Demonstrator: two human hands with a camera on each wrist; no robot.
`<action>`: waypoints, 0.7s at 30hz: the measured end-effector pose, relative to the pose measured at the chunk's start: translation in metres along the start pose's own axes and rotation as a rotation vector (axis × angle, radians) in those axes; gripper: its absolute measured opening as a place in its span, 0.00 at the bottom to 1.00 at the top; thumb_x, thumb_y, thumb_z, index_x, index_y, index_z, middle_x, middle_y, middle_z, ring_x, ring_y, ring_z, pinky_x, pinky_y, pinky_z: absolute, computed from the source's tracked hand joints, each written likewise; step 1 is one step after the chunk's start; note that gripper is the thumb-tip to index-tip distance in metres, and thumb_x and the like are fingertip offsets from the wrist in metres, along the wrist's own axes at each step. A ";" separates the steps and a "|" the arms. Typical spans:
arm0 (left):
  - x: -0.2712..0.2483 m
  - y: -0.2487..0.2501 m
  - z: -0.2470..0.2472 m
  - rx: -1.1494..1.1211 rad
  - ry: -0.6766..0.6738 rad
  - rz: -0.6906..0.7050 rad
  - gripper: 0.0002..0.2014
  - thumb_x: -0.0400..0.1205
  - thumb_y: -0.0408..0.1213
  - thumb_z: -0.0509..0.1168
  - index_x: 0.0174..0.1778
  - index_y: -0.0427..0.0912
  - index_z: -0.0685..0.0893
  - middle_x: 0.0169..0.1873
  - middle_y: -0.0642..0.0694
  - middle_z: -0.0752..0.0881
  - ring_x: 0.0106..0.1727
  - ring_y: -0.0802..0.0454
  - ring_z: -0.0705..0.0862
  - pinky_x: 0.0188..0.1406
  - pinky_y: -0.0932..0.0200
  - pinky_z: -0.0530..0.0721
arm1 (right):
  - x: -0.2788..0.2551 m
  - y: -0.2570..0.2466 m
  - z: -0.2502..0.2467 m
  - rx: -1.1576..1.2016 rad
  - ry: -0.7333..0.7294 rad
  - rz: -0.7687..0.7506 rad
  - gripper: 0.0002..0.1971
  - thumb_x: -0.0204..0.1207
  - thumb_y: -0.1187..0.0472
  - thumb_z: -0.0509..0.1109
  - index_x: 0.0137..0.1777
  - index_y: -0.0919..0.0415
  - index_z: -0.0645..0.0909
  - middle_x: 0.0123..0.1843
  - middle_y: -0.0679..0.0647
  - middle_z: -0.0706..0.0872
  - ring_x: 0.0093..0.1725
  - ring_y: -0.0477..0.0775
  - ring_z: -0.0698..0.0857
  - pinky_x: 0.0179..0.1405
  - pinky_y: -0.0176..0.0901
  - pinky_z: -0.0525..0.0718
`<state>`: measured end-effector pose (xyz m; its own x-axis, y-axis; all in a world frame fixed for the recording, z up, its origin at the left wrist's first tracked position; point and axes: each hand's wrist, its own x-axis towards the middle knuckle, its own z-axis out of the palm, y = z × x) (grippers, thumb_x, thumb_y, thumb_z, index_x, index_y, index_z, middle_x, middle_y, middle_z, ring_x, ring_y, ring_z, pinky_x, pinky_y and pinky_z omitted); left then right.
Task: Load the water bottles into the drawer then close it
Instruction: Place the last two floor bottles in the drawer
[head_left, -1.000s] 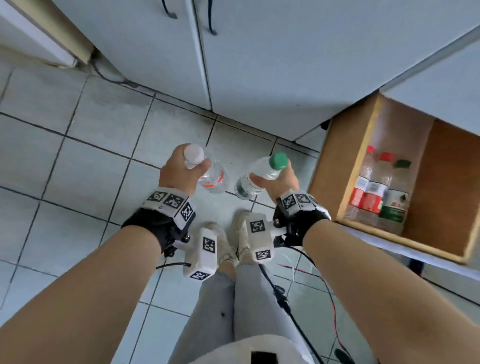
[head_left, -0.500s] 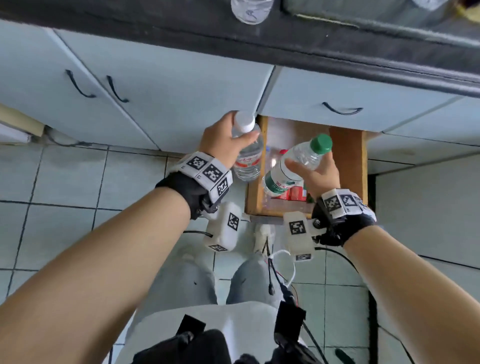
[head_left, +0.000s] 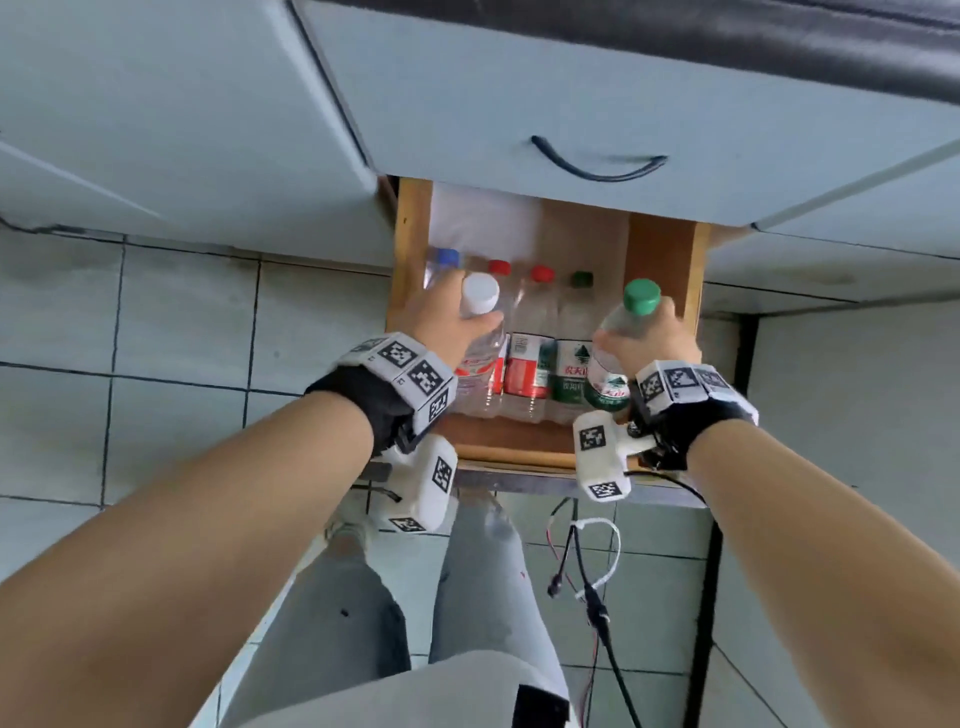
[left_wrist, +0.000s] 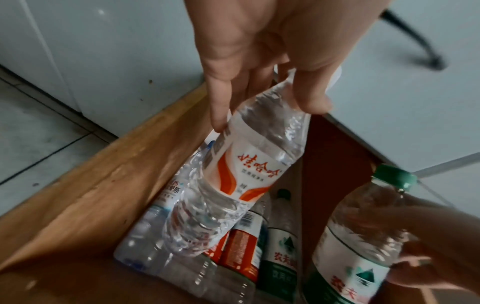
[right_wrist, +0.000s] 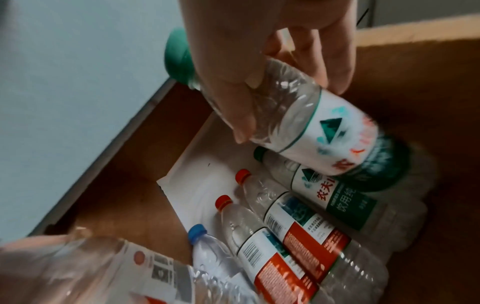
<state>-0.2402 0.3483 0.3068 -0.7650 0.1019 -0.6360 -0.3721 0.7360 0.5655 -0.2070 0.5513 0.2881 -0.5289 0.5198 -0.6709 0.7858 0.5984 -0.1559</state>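
Standing open under the counter: the drawer (head_left: 410, 249), four bottles lying side by side on its floor, caps pointing to the back. Gripping the white-cap bottle (head_left: 480, 312) by its shoulder above the left end of the row, left hand (head_left: 447, 325) curled round it, base tilted down, probably for laying it on top. Clamping the green-cap bottle (head_left: 615, 338) the same way, right hand (head_left: 649, 340) over the bare floor beside the right wall, likely its slot.

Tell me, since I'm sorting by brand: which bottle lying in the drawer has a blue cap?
The blue-capped bottle at the left end of the row in the drawer; its neighbours have red and green caps.
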 end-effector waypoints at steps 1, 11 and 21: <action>0.009 -0.001 0.005 0.029 -0.006 -0.020 0.24 0.75 0.46 0.69 0.65 0.41 0.76 0.60 0.39 0.85 0.62 0.40 0.82 0.62 0.47 0.80 | 0.010 -0.001 0.006 -0.023 -0.023 0.022 0.29 0.71 0.47 0.67 0.68 0.60 0.66 0.65 0.63 0.79 0.62 0.68 0.81 0.57 0.55 0.79; 0.088 0.003 0.027 0.244 -0.108 -0.159 0.25 0.80 0.52 0.62 0.67 0.38 0.74 0.62 0.37 0.83 0.62 0.38 0.82 0.58 0.52 0.78 | 0.087 0.001 0.049 -0.153 -0.155 0.085 0.18 0.78 0.58 0.64 0.66 0.64 0.73 0.60 0.62 0.85 0.54 0.63 0.86 0.43 0.49 0.80; 0.109 -0.037 0.054 0.464 -0.235 -0.246 0.45 0.72 0.35 0.73 0.80 0.43 0.52 0.68 0.31 0.76 0.65 0.35 0.80 0.65 0.43 0.79 | 0.082 0.006 0.043 -0.373 -0.191 0.034 0.19 0.80 0.68 0.60 0.70 0.70 0.69 0.68 0.67 0.80 0.66 0.67 0.81 0.58 0.53 0.82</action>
<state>-0.2815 0.3686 0.1887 -0.5279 -0.0030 -0.8493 -0.2141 0.9682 0.1297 -0.2324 0.5714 0.2011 -0.4081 0.4415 -0.7990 0.6135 0.7808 0.1181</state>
